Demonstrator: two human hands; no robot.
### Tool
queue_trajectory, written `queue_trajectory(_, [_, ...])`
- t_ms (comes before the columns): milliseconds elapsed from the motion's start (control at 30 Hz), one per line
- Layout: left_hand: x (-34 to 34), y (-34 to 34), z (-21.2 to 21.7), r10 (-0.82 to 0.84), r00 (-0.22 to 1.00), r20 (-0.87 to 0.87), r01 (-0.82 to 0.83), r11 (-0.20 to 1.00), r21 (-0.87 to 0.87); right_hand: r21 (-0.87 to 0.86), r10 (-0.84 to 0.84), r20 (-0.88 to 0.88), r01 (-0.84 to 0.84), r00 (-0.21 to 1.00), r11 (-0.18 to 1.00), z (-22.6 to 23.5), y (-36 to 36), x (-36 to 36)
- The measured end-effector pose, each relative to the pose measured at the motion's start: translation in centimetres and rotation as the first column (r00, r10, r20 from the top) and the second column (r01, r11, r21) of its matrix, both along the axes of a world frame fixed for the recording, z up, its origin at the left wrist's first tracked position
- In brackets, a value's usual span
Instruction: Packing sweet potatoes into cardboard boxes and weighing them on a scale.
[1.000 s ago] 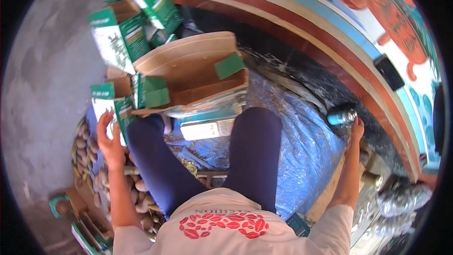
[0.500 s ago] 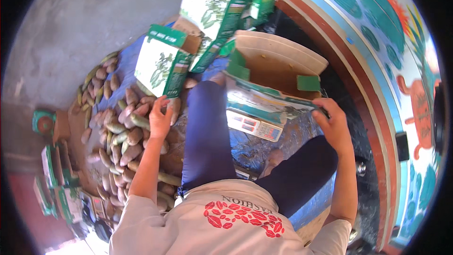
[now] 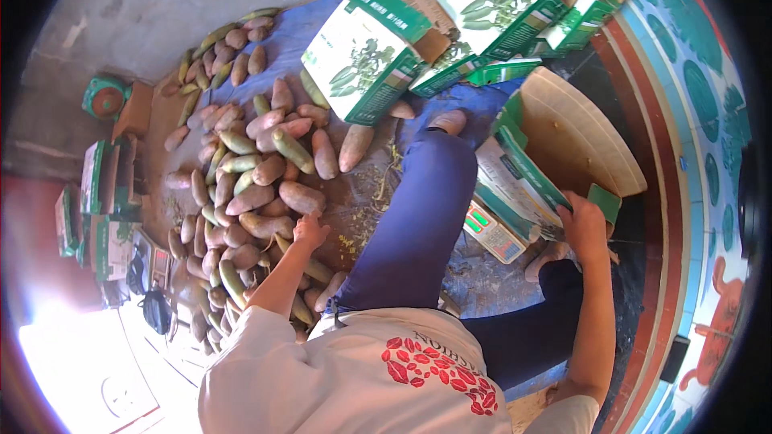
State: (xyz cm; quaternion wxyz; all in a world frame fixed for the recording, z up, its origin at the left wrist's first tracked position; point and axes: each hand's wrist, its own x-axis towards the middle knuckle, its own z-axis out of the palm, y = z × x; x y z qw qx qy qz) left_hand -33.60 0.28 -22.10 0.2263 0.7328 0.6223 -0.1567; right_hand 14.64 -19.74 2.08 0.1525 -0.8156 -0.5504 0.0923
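fingers (image 3: 310,223) now lowered onto the tubers (image 3: 257,193).

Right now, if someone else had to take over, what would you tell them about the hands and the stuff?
Left hand: open, reaching into the pile of sweet potatoes on the ground, holding nothing clearly.
Right hand: gripping the edge of the open cardboard box, which sits on a small scale.
Done: cannot tell what the box holds.
Left: the pile looks large; more boxes stand beyond the leg.
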Motion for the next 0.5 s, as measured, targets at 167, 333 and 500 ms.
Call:
queue_trajectory(167, [-2.2, -0.2, 1.0, 0.091, 0.982, -0.168, -0.100, 0.994, -0.050, -0.116, 0.002, 0.040, 0.003, 0.999, 0.993, 0.8, -0.4, -1.1])
queue_trajectory(333, [-5.7, -1.0, -0.1, 0.019, 0.923, -0.384, -0.066, 0.992, -0.110, -0.131, 0.032, 0.007, -0.031, 0.999, 0.991, 1.3, -0.1, -1.1])
queue_trajectory(500, [-4.3, -0.9, 2.4, -0.050, 0.894, -0.444, -0.018, 0.989, -0.149, -0.161, -0.021, -0.015, 0.019, 1.000, 0.987, 1.2, -0.4, -0.9])
